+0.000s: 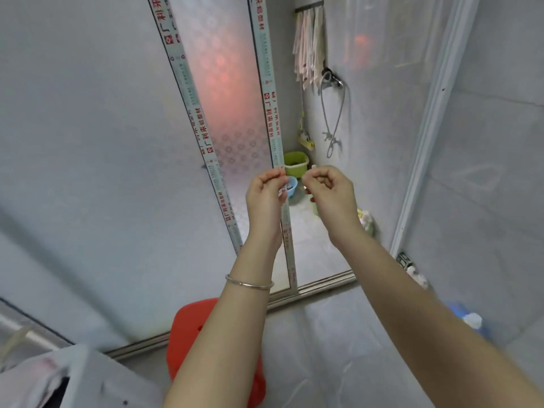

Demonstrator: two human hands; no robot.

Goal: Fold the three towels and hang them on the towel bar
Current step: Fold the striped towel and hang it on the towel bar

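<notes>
Both my hands are up in front of me with no towel in them. My left grip (266, 191) is curled tight, thumb against fingertips, right at the edge of the sliding door frame (272, 113), and I cannot tell whether it touches that frame. My right grip (329, 188) is curled the same way around nothing. The towels (309, 48) hang bunched together from a dark rail (309, 5) high on the far wall, well apart from me, beyond the doorway. Getting there is where I see trouble. The red stool (188, 343) sits just beneath my forearms and the metal threshold rail (323, 282) crosses the floor ahead, so a careless step could catch on either. Since the towels hang so close together, tugging one may drag its neighbours off, dropping them near the green bucket (295, 163) and blue basin (291, 187) on the floor. The shower hose (334, 113) loops just below the towels and could snag a corner.
</notes>
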